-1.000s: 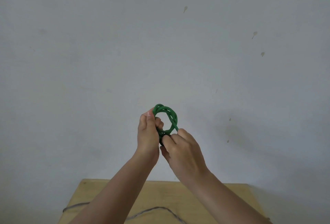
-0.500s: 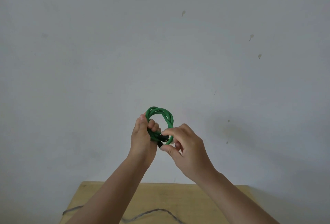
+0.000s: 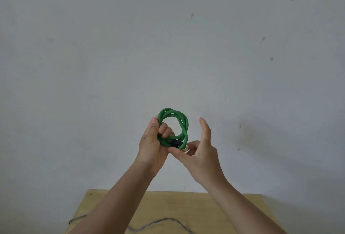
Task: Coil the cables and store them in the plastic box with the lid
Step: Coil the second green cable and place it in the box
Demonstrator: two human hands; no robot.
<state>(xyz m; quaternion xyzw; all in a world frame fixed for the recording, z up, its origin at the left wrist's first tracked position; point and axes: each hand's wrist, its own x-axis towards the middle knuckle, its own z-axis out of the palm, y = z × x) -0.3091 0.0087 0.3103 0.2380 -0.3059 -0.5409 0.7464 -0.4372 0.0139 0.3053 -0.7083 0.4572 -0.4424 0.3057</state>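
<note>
At frame centre, the left hand (image 3: 152, 145) grips the coiled green round cable (image 3: 174, 122) (several loops), while the right hand (image 3: 199, 156) pinches its pale connector end (image 3: 186, 148), forefinger extended.

Green cable (image 3: 183, 122): matt, smooth rubbery-looking jacket; black plug (image 3: 177, 143) on it looks like plastic, pale tip (image 3: 186, 148) too small to judge. Table (image 3: 214, 213): pale wood, matt, faint grain. Grey cable (image 3: 158, 221) on it: dull finish. Wall (image 3: 112, 56): matt, painted, few marks.
</note>
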